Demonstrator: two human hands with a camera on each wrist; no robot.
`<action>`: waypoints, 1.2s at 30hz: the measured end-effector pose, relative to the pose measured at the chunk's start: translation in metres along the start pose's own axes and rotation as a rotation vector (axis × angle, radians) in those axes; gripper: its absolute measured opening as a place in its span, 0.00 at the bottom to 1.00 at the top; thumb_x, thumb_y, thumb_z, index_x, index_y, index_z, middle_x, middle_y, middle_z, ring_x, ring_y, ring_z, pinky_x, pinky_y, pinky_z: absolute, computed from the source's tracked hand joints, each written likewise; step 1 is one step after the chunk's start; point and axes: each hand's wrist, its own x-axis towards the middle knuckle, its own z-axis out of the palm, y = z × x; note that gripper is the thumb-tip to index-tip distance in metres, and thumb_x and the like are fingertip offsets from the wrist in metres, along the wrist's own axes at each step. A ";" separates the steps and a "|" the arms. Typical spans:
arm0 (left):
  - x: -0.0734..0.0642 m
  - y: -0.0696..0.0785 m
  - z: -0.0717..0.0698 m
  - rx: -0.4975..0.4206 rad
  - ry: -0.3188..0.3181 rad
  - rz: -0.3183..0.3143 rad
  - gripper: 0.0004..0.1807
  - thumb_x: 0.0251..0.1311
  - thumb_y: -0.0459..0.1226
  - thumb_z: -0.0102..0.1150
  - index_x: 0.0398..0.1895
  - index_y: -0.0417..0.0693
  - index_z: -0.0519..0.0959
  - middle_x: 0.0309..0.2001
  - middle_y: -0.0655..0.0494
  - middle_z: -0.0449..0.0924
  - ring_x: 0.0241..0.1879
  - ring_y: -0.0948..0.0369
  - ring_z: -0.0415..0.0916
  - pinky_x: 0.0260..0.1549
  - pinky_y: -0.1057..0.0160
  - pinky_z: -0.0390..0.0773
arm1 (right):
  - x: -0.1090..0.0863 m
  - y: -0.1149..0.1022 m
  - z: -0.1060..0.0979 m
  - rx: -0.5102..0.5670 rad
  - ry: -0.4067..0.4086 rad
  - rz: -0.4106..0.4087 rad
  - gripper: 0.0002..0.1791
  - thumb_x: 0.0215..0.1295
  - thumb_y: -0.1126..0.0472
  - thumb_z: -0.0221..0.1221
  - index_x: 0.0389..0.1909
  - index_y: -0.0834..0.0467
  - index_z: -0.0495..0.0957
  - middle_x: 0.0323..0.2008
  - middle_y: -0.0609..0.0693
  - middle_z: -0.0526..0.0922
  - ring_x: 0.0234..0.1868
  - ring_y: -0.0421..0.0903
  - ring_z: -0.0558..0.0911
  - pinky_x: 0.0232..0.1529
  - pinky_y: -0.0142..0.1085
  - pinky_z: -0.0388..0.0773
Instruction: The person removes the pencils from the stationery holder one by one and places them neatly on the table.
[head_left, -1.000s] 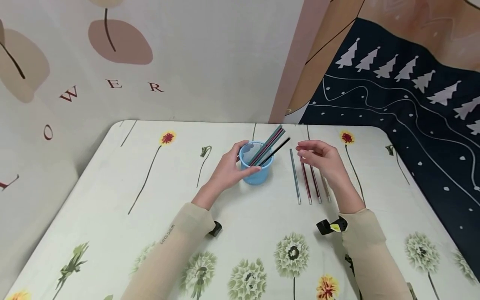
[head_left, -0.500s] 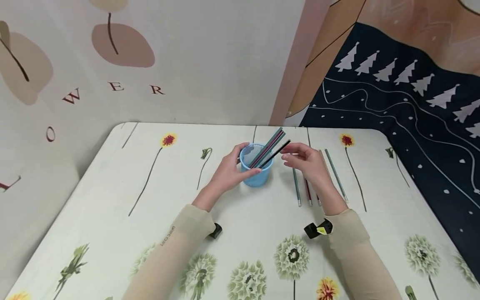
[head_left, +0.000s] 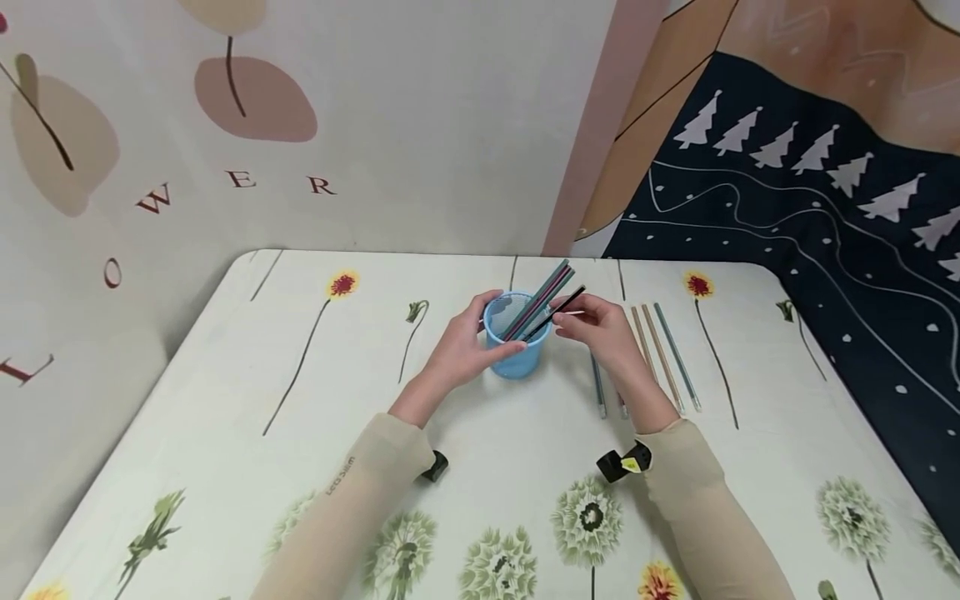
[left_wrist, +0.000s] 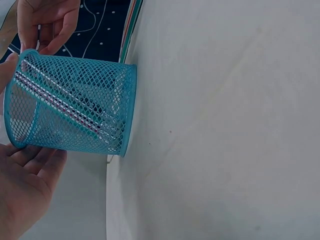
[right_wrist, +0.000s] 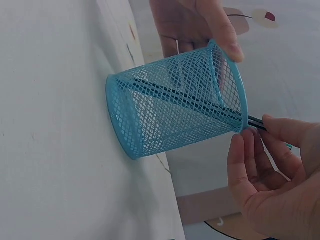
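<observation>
A light blue mesh pencil cup (head_left: 513,364) stands on the table, with several dark and teal pencils (head_left: 542,293) leaning to the right inside it. My left hand (head_left: 459,353) holds the cup from the left, thumb at the near rim and fingers around the far side. At the cup's right rim, my right hand (head_left: 603,331) pinches a black pencil (head_left: 573,295) between thumb and fingertips. The right wrist view shows dark pencil ends (right_wrist: 256,123) passing the rim between the thumb and fingers. Through the mesh (left_wrist: 75,100), the pencils slant down to the cup's bottom.
Right of the cup lie several pencils in a row: a teal one (head_left: 597,387), a maroon one partly under the right forearm, tan ones (head_left: 663,358) and another teal one (head_left: 677,357). The table's flower-print cloth (head_left: 487,467) reaches back to a patterned wall.
My right hand has moved left from above the pencils on the table to the cup's rim and now pinches the black pencil. The left hand keeps its hold on the cup.
</observation>
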 end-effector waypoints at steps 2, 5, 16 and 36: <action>0.000 0.001 0.001 -0.003 -0.001 0.000 0.47 0.57 0.46 0.72 0.75 0.46 0.57 0.68 0.47 0.71 0.68 0.53 0.70 0.68 0.53 0.72 | 0.000 0.000 0.000 -0.002 0.006 0.010 0.16 0.71 0.65 0.58 0.53 0.72 0.75 0.60 0.61 0.78 0.43 0.31 0.82 0.48 0.26 0.83; 0.000 0.002 0.001 -0.006 -0.004 0.003 0.47 0.56 0.46 0.72 0.75 0.46 0.58 0.68 0.48 0.71 0.68 0.53 0.71 0.68 0.54 0.72 | -0.002 0.002 -0.002 -0.018 0.010 0.014 0.18 0.72 0.64 0.58 0.55 0.72 0.75 0.59 0.60 0.79 0.43 0.31 0.82 0.48 0.25 0.82; -0.001 0.001 0.002 -0.001 -0.008 -0.005 0.47 0.57 0.47 0.72 0.75 0.46 0.57 0.68 0.47 0.70 0.68 0.52 0.70 0.68 0.53 0.72 | -0.002 0.001 -0.003 -0.048 0.045 -0.077 0.15 0.72 0.63 0.58 0.52 0.68 0.77 0.51 0.60 0.84 0.42 0.29 0.84 0.47 0.24 0.82; 0.000 0.003 -0.002 0.014 -0.002 -0.015 0.47 0.56 0.49 0.72 0.75 0.46 0.58 0.70 0.48 0.69 0.70 0.52 0.69 0.69 0.54 0.70 | 0.005 -0.026 -0.021 0.172 0.189 -0.135 0.14 0.69 0.64 0.60 0.52 0.66 0.78 0.38 0.38 0.88 0.37 0.32 0.87 0.45 0.25 0.83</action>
